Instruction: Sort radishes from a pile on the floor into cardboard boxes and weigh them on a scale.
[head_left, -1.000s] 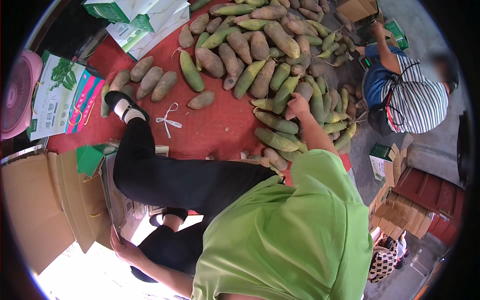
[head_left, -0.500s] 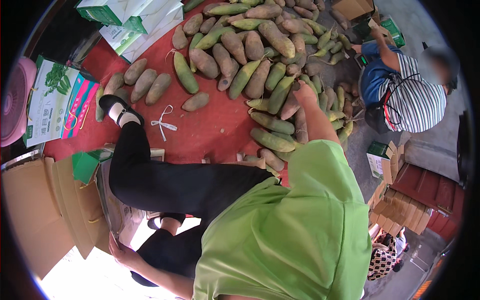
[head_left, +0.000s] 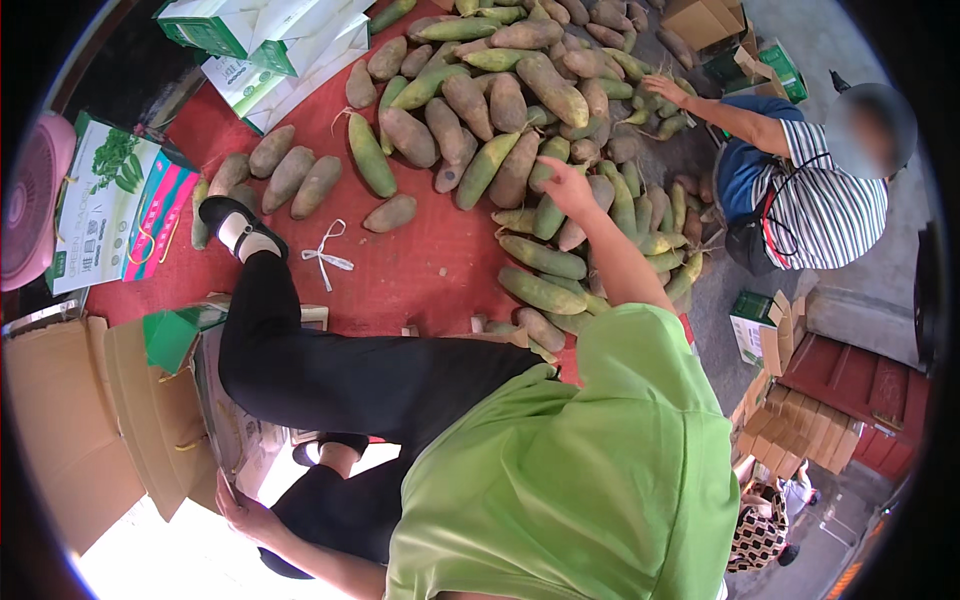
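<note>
Long green radishes [head_left: 540, 258], many coated with brown soil, lie heaped on a red ground cover [head_left: 400, 265]. Over the heap, near a green radish [head_left: 490, 168] and a soil-covered one beside it, my right hand [head_left: 566, 188] is held out with a finger extended and nothing visible in it. At the lower left, my left hand [head_left: 240, 508] grips the upper edge of a carton [head_left: 212, 395] standing by my leg; the fingers behind that edge are partly hidden. Several soil-covered radishes [head_left: 288, 178] lie apart, near my shoe.
A co-worker in a striped shirt [head_left: 830, 210] crouches at the right, one hand [head_left: 665, 90] reaching over the heap. Printed white-and-green cartons [head_left: 100, 190] stand at left. A white tie [head_left: 328, 256] lies on the red cover. Opened cardboard [head_left: 70, 410] and stacked cartons [head_left: 800, 425] flank me.
My right hand has come away from a radish and moved left and slightly up. The co-worker's arm now stretches farther left over the heap. My left hand stays on the carton edge.
</note>
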